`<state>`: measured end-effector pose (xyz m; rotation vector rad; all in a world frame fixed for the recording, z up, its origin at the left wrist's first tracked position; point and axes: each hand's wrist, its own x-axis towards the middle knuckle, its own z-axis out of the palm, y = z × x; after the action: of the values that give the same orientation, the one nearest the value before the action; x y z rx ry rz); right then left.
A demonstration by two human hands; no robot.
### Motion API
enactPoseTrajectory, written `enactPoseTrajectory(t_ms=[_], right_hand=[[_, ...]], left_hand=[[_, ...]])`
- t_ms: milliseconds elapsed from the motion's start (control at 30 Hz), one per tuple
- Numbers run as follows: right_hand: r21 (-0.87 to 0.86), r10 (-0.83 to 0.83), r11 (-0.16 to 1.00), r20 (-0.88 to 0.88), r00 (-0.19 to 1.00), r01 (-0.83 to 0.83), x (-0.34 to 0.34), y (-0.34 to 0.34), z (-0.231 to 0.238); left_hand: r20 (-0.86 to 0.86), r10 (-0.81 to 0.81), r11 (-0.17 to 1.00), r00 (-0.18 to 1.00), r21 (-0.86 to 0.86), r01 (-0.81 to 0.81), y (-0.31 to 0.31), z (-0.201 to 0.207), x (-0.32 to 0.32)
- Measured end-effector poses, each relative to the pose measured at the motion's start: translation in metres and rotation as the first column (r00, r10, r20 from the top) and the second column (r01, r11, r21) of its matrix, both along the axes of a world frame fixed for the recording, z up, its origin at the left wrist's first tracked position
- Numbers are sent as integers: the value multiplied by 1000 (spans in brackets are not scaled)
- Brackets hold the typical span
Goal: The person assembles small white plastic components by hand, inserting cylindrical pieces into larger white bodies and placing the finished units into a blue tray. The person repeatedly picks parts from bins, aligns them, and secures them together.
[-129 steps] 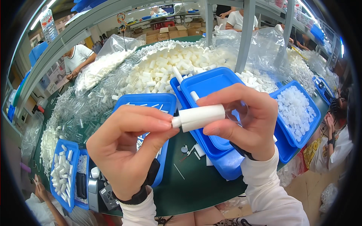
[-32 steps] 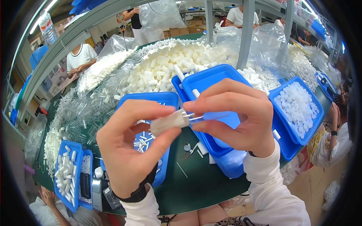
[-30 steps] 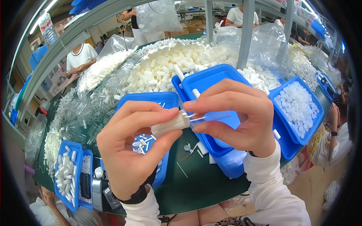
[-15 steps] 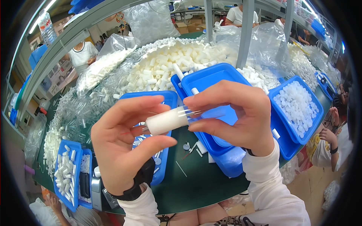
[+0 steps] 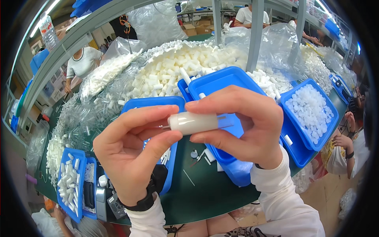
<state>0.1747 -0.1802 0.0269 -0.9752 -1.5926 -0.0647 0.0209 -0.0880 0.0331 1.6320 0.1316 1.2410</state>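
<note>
Above the worktop (image 5: 209,197), white cylinder (image 5: 195,123) held approx. level, long axis left–right. Left hand (image 5: 128,152): grip narrow, pinching its left end; right hand (image 5: 254,126): grip also narrow, pinching abt mid-length, w/ clear tube (image 5: 226,121) jutting from the right end, palm-ward. Neither hand nearer.

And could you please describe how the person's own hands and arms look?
The left hand and right hand are gloveless, with no rings visible. Long white sleeves cover both forearms. The left wrist has a black wristband with a bulky dark piece; at the right, a sliver of dark band shows.
</note>
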Motion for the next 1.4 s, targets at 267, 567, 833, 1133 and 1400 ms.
enactPoseTrajectory(t_ms=[267, 567, 833, 1133, 1400], right_hand=[[15, 97, 995, -112, 989, -96, -2, 3, -1], [33, 34, 999, -31, 999, -33, 1, 1, 0], [178, -3, 984, 92, 996, -14, 1, 3, 1], [177, 13, 984, 89, 996, -29, 1, 6, 1], [193, 9, 981, 102, 995, -28, 1, 8, 0]], left_hand=[[72, -16, 991, 997, -135, 25, 2, 3, -4], [83, 19, 993, 996, 115, -29, 8, -1, -5], [48, 60, 946, 997, 316, -72, 12, -1, -9], [36, 19, 958, 999, 284, -29, 10, 1, -12], [7, 98, 942, 995, 323, -95, 9, 2, -9]])
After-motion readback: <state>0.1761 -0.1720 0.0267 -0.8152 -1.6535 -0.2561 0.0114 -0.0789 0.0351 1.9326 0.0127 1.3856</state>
